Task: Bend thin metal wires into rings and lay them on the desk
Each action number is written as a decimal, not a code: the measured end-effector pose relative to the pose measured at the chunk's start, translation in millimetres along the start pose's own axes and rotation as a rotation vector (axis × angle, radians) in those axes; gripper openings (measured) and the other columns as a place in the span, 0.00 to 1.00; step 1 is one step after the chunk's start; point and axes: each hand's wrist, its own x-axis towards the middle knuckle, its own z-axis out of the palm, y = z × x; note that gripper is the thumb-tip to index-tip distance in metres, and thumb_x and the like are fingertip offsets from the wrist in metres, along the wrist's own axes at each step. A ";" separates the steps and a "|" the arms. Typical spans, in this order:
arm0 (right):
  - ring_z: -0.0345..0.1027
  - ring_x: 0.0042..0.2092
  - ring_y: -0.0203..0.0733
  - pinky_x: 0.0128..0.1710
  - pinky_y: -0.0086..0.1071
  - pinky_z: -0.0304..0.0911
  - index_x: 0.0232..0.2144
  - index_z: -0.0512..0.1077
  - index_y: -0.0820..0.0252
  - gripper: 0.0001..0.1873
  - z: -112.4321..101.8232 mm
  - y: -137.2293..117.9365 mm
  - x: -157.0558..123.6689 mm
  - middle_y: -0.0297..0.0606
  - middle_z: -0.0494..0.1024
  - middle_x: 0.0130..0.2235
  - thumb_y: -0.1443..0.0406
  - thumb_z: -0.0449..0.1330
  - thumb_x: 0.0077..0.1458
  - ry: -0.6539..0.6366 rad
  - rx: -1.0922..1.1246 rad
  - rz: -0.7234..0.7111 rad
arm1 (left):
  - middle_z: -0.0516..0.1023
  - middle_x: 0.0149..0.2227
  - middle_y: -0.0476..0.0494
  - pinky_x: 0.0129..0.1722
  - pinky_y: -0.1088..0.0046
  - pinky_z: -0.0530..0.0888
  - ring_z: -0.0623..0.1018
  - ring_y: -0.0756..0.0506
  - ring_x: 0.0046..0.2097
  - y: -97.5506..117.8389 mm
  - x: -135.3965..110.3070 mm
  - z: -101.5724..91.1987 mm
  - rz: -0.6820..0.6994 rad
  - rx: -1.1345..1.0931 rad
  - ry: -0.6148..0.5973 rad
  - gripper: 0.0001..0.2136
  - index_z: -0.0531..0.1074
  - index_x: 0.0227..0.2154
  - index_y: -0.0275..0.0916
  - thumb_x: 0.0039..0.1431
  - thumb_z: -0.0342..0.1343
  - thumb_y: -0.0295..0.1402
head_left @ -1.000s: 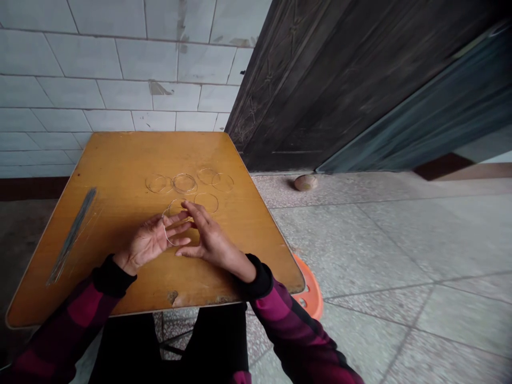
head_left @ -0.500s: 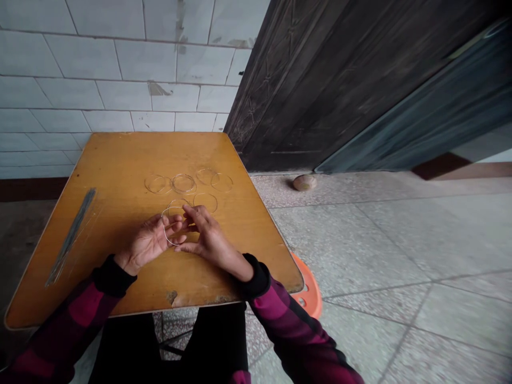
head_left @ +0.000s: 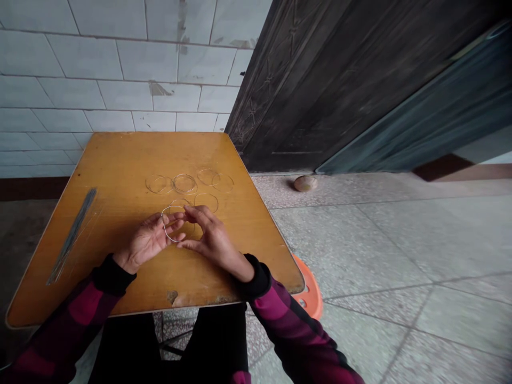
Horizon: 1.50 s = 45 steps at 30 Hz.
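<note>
Both hands meet over the middle of a worn orange-brown table point(head_left: 120, 154). A thin wire ring point(head_left: 165, 226) curves between them. My left hand point(head_left: 149, 241) lies palm up with its fingers curled around the ring's left side. My right hand point(head_left: 211, 240) pinches the ring's right side between fingertips and thumb. Just beyond the hands lie several finished wire rings point(head_left: 184, 183), in two loose rows flat on the table.
A bundle of straight dark wires point(head_left: 72, 234) lies along the table's left side. A white tiled wall stands behind, a dark wooden door point(head_left: 320, 80) to the right. An orange stool point(head_left: 310, 293) sits under the right corner, a stone point(head_left: 305, 183) on the floor.
The ring between my hands has closed up a little; my right fingers have shifted from lying over the left palm to pinching the wire. The table's rings have not moved.
</note>
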 end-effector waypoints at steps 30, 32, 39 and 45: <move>0.65 0.55 0.52 0.53 0.43 0.67 0.63 0.56 0.58 0.41 1.4 -5.9 -2.4 0.50 0.64 0.57 0.65 0.68 0.50 -0.337 -0.175 -0.015 | 0.76 0.27 0.44 0.33 0.72 0.69 0.73 0.50 0.30 -7.3 2.9 -17.7 -0.176 0.186 0.152 0.03 0.76 0.23 0.32 0.45 0.65 0.26; 0.64 0.55 0.54 0.52 0.45 0.68 0.63 0.56 0.58 0.42 1.5 -5.0 -2.4 0.50 0.63 0.58 0.65 0.68 0.49 -0.345 -0.236 -0.011 | 0.76 0.27 0.44 0.33 0.73 0.69 0.72 0.50 0.30 -7.5 1.6 -15.1 -0.147 0.220 0.172 0.04 0.76 0.23 0.33 0.45 0.65 0.26; 0.65 0.54 0.53 0.48 0.43 0.70 0.62 0.58 0.56 0.35 0.0 -6.8 -0.3 0.49 0.64 0.58 0.65 0.63 0.54 -0.378 -0.378 -0.013 | 0.77 0.26 0.46 0.32 0.74 0.68 0.73 0.51 0.29 -9.3 1.9 -15.0 -0.067 0.274 0.172 0.05 0.77 0.22 0.34 0.43 0.68 0.26; 0.66 0.53 0.53 0.45 0.41 0.71 0.61 0.59 0.56 0.33 0.0 -7.0 1.0 0.49 0.65 0.58 0.64 0.62 0.55 -0.372 -0.448 -0.034 | 0.77 0.26 0.45 0.34 0.74 0.69 0.73 0.51 0.29 -9.5 3.5 -17.0 -0.060 0.246 0.142 0.04 0.78 0.22 0.33 0.42 0.67 0.25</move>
